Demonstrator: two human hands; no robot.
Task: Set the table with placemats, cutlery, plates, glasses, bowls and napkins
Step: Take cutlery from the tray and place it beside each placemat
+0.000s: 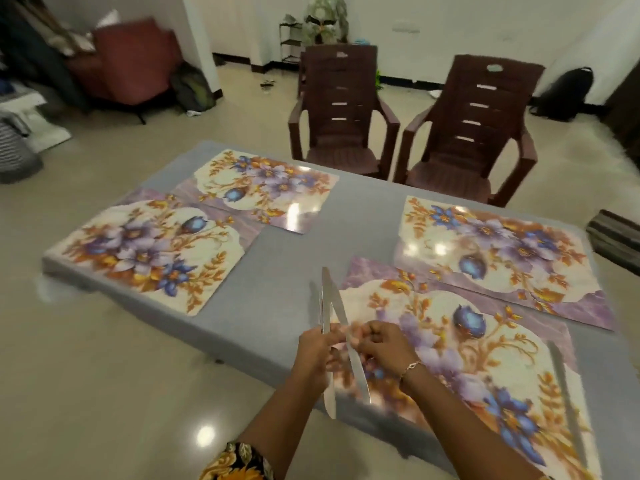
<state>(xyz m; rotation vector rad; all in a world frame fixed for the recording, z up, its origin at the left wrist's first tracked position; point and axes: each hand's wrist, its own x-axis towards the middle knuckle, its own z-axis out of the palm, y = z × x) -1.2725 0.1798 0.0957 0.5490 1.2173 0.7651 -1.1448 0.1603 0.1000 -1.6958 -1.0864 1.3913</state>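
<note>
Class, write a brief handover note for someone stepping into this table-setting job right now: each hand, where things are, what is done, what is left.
Left hand: grips the held knives over the near placemat's left edge.
Right hand: pinches a single knife out of that bunch; the view is blurred.
Done: four placemats on the table; a laid knife on the near placemat's right side.
Left: the remaining knives, other cutlery, plates, glasses, bowls and napkins, none of which are in view.
</note>
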